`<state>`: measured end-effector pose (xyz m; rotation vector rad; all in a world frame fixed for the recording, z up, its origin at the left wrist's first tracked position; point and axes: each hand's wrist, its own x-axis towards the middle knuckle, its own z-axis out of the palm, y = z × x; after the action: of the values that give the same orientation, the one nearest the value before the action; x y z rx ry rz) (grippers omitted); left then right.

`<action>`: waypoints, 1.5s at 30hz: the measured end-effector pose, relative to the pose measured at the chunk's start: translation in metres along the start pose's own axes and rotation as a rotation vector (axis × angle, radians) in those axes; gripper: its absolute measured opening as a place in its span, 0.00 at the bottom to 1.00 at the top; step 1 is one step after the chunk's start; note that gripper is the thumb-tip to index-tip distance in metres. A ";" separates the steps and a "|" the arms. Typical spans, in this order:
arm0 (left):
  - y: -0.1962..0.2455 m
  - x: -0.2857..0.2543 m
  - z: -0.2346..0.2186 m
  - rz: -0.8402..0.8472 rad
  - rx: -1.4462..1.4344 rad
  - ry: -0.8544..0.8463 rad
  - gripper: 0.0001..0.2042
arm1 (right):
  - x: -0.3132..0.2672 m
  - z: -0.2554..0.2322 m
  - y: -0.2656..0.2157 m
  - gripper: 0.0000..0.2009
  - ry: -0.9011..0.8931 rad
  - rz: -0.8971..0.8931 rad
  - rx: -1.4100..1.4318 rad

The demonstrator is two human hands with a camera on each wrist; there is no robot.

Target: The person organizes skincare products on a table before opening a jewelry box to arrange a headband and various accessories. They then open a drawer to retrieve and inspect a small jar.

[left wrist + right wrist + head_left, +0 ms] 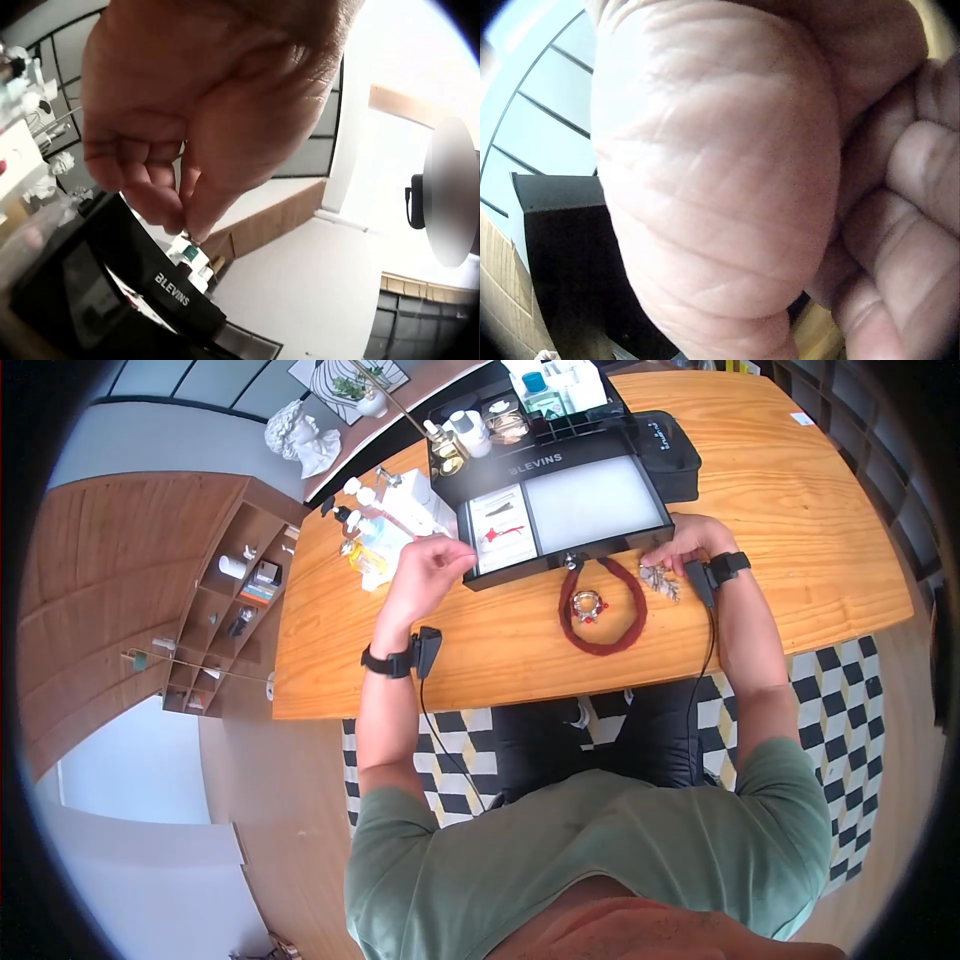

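My left hand (432,572) is raised beside the front left corner of the open drawer (520,571). Thumb and forefinger come together at a tiny shiny piece (193,241). In the drawer's left compartment lies a white card (500,525) with a red item on it; the wider compartment has a pale lining. My right hand (700,542) is low at the drawer's right corner, fingers bent, right above a silver leaf-shaped ornament (660,583). I cannot tell whether those fingers hold anything. A dark red braided loop (642,622) surrounds a beaded bracelet (588,606) on the table.
The black BLEVINS box (480,482) carries several bottles and boxes on top. A black zipped case (668,455) stands against its right side. Pump bottles (365,530) and a white box (420,500) crowd its left. The wooden table (430,685) ends close to the person's lap.
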<state>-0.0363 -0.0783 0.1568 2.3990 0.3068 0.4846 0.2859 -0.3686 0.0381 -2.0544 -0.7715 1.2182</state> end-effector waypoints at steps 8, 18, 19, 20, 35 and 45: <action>0.012 0.045 0.013 0.076 0.171 -0.098 0.05 | -0.001 0.001 0.000 0.20 -0.031 -0.036 0.074; 0.008 0.056 0.026 0.093 0.134 -0.171 0.06 | -0.016 0.003 -0.013 0.20 -0.021 0.000 0.074; 0.006 0.057 0.025 0.092 0.118 -0.149 0.06 | -0.018 0.004 -0.016 0.20 -0.013 -0.005 0.095; 0.004 0.058 0.026 0.090 0.102 -0.127 0.06 | -0.020 0.005 -0.016 0.20 -0.005 -0.009 0.116; 0.008 0.056 0.036 0.047 0.158 -0.227 0.06 | -0.004 0.000 -0.006 0.22 -0.036 0.025 0.089; 0.017 0.056 0.031 0.010 0.185 -0.248 0.08 | -0.009 0.000 -0.011 0.28 -0.059 0.041 0.187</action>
<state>0.0289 -0.0893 0.1606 2.6077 0.2370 0.1641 0.2807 -0.3684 0.0510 -1.8979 -0.6197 1.3267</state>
